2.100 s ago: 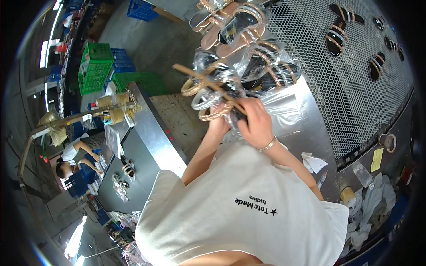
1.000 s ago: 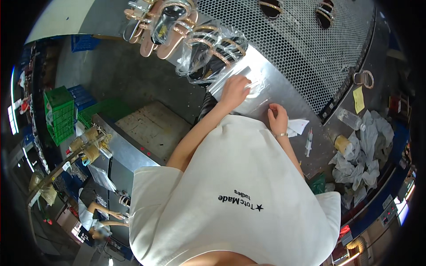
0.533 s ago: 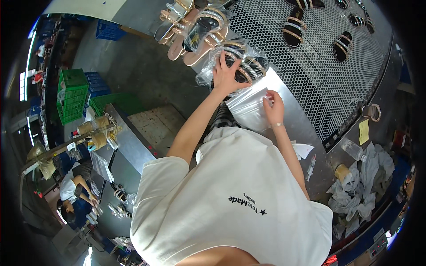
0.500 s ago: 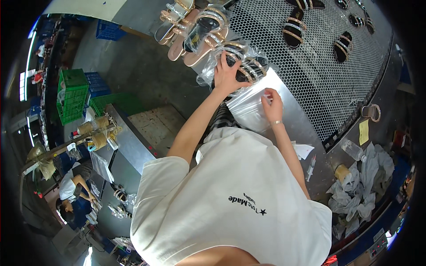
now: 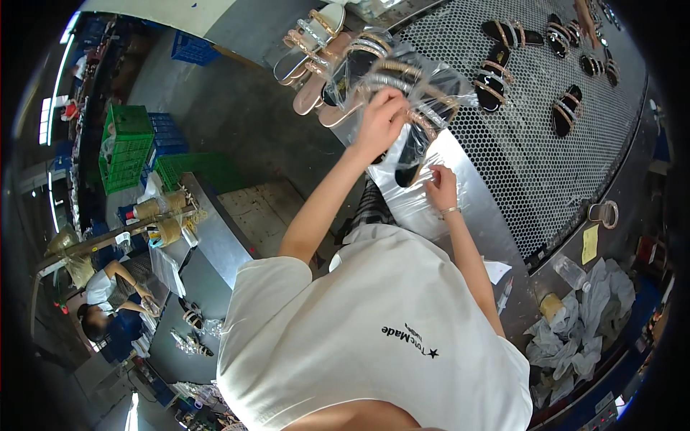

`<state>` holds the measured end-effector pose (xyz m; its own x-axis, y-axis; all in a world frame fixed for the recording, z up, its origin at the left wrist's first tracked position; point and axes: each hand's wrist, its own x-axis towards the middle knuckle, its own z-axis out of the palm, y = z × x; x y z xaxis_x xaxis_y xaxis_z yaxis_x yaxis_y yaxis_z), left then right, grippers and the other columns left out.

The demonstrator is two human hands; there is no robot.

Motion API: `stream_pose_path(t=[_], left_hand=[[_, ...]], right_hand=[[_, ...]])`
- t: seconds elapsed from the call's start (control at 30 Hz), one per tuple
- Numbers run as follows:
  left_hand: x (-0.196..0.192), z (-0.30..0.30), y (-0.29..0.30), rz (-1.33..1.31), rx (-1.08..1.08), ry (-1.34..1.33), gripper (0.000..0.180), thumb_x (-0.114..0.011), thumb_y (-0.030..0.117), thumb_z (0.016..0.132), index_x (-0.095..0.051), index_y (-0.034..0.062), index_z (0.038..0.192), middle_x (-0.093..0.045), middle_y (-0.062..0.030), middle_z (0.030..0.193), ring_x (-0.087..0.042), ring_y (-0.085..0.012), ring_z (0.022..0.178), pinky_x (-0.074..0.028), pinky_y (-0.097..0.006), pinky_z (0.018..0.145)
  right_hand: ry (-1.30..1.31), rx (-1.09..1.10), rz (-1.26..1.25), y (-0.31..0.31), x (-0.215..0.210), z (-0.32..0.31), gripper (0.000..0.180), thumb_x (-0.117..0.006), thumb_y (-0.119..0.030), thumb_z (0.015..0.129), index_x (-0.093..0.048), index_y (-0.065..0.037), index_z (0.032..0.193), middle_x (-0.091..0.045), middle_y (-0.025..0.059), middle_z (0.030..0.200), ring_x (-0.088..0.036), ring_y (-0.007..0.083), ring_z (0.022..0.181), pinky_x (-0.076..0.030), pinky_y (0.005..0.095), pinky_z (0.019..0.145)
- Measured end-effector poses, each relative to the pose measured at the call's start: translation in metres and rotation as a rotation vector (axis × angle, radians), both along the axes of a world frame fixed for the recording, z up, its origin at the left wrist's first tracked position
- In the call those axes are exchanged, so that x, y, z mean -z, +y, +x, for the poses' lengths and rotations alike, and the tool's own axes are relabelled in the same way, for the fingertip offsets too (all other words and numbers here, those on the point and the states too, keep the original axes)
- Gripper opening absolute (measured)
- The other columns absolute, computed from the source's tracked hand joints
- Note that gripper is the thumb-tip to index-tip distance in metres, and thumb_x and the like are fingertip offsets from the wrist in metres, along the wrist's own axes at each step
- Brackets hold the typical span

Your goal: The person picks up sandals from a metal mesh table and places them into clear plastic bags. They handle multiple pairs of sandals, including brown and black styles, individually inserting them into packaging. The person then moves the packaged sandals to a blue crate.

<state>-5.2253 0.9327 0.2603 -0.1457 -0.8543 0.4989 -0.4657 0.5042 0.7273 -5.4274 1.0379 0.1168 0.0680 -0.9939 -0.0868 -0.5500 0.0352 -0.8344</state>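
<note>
My left hand (image 5: 381,123) is closed on black-soled sandals (image 5: 415,154) with gold and silver glittery straps, at the edge of the metal table. Loose clear plastic covers part of them, and my fingertips are partly lost among straps and film. The toe of one sandal points down toward me, over a clear plastic bag (image 5: 419,205) lying flat on the table. My right hand (image 5: 441,189) pinches that bag near its edge, close beside the sandal's toe. Just beyond my left hand lie other glitter-strapped sandals (image 5: 310,93), some with pinkish soles, some in clear wrapping.
A perforated conveyor belt (image 5: 460,43) carries several black sandals (image 5: 566,111) at right; another person's hand (image 5: 586,25) reaches over its far end. A plastic bottle (image 5: 571,273) and crumpled bags (image 5: 586,323) lie at right. Green crates (image 5: 126,147) and a co-worker (image 5: 115,302) are at left.
My left hand has curled from spread fingers into a grip, and one sandal's toe has swung down over the flat bag. My right hand stays at the bag. Another person's hand has appeared over the belt.
</note>
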Motion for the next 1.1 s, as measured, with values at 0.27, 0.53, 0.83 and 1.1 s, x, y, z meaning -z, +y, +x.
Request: stream_pose_path(t=[0.27,0.53,0.83,1.1], left_hand=[[0.039,0.035,-0.063,-0.133,-0.037,-0.579,0.018,-0.061,0.007,0.069,-0.055,0.0042,0.086,-0.049,-0.0115,0.099,-0.047,-0.0316,0.093,-0.04,-0.039,0.081],[0.097,0.056,-0.109,-0.312,-0.004,-0.814,0.022,-0.053,0.006,0.069,-0.057,0.0149,0.089,-0.049,-0.0038,0.107,-0.045,-0.0286,0.104,-0.035,-0.041,0.093],[0.089,0.124,-0.198,-0.319,0.01,-0.993,0.021,-0.055,0.011,0.074,-0.056,0.0142,0.095,-0.051,-0.0017,0.111,-0.046,-0.028,0.104,-0.038,-0.041,0.089],[0.05,0.074,-0.149,-0.177,-0.072,-0.924,0.034,-0.063,0.025,0.076,-0.054,0.0139,0.107,-0.046,0.0001,0.12,-0.047,-0.0294,0.099,-0.04,-0.04,0.084]], right_hand=[[0.132,0.003,0.01,-0.005,-0.007,0.0,0.03,-0.062,-0.006,0.063,-0.057,-0.009,0.092,-0.052,0.0089,0.081,-0.047,0.0266,0.08,-0.04,0.0367,0.074],[0.267,0.04,0.056,-0.006,-0.015,-0.01,0.025,-0.064,-0.01,0.063,-0.057,-0.011,0.087,-0.051,0.0081,0.085,-0.047,0.0272,0.083,-0.04,0.0374,0.075],[0.138,0.041,0.0,-0.008,-0.042,-0.025,0.024,-0.062,-0.007,0.068,-0.056,-0.006,0.092,-0.054,0.0106,0.089,-0.049,0.0285,0.086,-0.04,0.0366,0.077],[0.194,0.45,0.108,0.071,-0.062,-0.096,0.021,-0.062,-0.008,0.07,-0.057,-0.004,0.09,-0.057,0.0083,0.086,-0.051,0.0232,0.08,-0.042,0.0333,0.074]])
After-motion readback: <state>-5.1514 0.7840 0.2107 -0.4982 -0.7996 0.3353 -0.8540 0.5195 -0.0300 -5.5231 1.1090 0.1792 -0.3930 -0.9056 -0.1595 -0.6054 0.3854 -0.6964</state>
